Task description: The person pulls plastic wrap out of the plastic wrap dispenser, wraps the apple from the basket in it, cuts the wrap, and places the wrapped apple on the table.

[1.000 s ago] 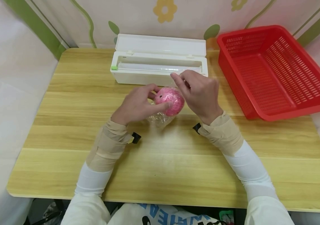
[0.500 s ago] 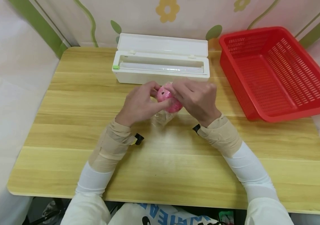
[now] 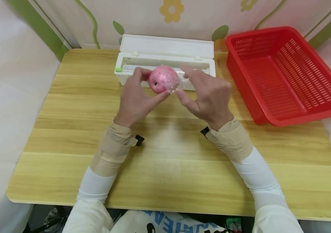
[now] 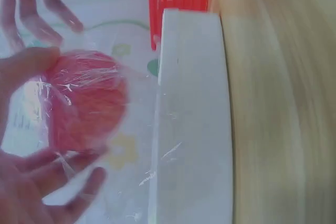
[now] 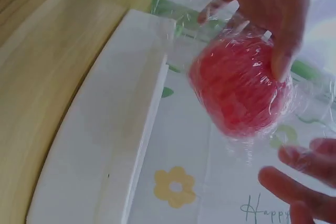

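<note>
Holding the pink apple (image 3: 161, 78) up off the wooden table (image 3: 165, 161), I have my left hand (image 3: 136, 98) curled about it, thumb under its near side and fingers behind it, so the fruit sits lifted in front of the white film dispenser (image 3: 165, 66). Clear cling film (image 5: 294, 108) is wrapped tight over the apple's skin and shines with small creases; a loose flap of it trails off toward my right. My right hand (image 3: 209, 95) is just beside the apple with its fingers spread and fairly straight, the thumb tip close to the film's loose edge, though I cannot tell whether it actually touches the film. From my left wrist the wrapped apple (image 4: 86, 98) fills the space between my fingertips (image 4: 31, 66), and the dispenser's long white body (image 4: 191, 119) runs just past it. Both my forearms wear tan wrist wraps (image 3: 116, 145) over white sleeves (image 3: 258, 178). Beyond the apple the dispenser stands with its lid tipped open against the wall, a small green tab (image 3: 118, 69) at its left end. Farther off to my right a red slotted basket (image 3: 284, 74) rests on the table's far corner, well apart from my hands. Behind everything hangs a pale wall covering with yellow flowers (image 3: 170, 9) and green stems.
</note>
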Tool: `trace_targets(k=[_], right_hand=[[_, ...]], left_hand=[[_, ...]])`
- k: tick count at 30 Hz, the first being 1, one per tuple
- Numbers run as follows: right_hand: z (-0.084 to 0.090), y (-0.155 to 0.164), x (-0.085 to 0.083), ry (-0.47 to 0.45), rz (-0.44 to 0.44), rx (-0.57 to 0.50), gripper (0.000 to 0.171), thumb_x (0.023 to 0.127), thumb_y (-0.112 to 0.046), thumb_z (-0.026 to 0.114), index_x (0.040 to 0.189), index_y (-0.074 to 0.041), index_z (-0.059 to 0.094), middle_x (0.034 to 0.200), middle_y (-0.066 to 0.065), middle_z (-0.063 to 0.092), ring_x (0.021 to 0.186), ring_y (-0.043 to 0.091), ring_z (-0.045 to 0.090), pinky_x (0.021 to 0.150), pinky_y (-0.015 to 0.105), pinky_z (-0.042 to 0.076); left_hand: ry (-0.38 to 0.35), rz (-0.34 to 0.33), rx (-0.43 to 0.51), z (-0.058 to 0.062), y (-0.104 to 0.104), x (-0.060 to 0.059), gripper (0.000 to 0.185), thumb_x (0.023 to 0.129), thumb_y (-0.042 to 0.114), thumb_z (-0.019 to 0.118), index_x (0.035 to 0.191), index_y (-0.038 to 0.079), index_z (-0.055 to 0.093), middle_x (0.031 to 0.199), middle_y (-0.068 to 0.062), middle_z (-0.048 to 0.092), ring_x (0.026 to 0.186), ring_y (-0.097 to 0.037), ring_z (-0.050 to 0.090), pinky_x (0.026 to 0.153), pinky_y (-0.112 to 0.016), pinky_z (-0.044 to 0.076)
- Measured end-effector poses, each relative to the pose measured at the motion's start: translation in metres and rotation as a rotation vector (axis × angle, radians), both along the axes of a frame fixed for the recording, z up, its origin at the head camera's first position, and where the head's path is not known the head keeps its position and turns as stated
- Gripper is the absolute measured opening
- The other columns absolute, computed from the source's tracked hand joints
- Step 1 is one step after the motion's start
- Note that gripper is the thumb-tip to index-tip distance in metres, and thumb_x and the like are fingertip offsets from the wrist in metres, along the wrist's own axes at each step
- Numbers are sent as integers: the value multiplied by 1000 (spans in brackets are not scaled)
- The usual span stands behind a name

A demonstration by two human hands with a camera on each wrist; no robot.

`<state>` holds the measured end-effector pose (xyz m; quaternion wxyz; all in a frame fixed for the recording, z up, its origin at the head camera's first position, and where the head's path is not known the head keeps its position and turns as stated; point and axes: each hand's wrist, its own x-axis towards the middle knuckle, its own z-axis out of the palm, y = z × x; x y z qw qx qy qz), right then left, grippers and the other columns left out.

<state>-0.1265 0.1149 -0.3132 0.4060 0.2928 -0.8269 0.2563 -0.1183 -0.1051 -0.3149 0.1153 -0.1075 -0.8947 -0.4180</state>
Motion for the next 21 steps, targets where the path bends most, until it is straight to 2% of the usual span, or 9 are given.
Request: trace_targets(k=[2,4,8,10,11,13,15,18,21], right_hand=[[3,0,0,-153,24,-142,52,105,-42,41,119,-4,74,86,13,77,61,27,69,47,29,32],[5,1,0,-408,88,-294,49,107,-37,40,117,-2,73,91,14,76,75,28,76,52,26,45],[8,-1,-2,-987,196,-499,64,113,-50,27,122,-5,72,100,12,74,83,24,76,62,29,58],[7,-4,-4,-1200,245,-576,71,112,-58,21,124,-9,70,101,8,73,86,22,74,60,33,58],[7,-5,-5,-1266,279,-626,72,111,-60,19,123,-9,69,102,6,73,87,21,73,61,34,59],[5,-9,-5,-1343,349,-760,67,111,-59,20,117,-11,66,100,4,70,86,20,69,62,32,59],[3,-12,-6,-1347,386,-906,56,112,-55,28,110,-12,63,98,3,66,83,19,66,59,29,59],[-1,-14,-6,-1237,373,-1004,41,113,-47,39,106,-13,61,97,4,62,78,17,62,53,25,57],[-5,-14,-7,-1068,290,-950,30,113,-39,47,104,-13,59,96,5,60,74,16,60,47,24,54]], left_hand=[[112,25,18,0,-3,-2,74,78,33,93,133,3,54,130,-10,66,121,-25,61,105,-41,46],[208,66,19,0,-4,-3,77,76,31,92,135,4,52,133,-10,64,124,-24,59,108,-41,42],[409,126,-50,-2,-1,-3,90,74,38,91,146,4,49,135,-11,63,127,-27,51,115,-43,32],[513,144,-106,-4,2,-1,92,75,43,91,149,6,51,133,-11,62,127,-30,47,119,-46,27],[561,145,-135,-5,5,-1,90,76,45,91,149,8,53,132,-12,62,128,-31,45,121,-48,24],[634,145,-181,-6,10,1,84,77,49,91,146,12,59,130,-13,61,128,-32,44,124,-51,20],[678,142,-225,-7,14,3,79,78,53,90,141,14,63,129,-13,60,129,-32,45,126,-54,17],[682,107,-281,-7,18,6,85,73,58,93,138,13,62,129,-14,59,128,-33,47,127,-59,15],[648,56,-327,-6,19,9,87,71,58,93,136,12,60,129,-16,58,127,-34,48,126,-62,16]])
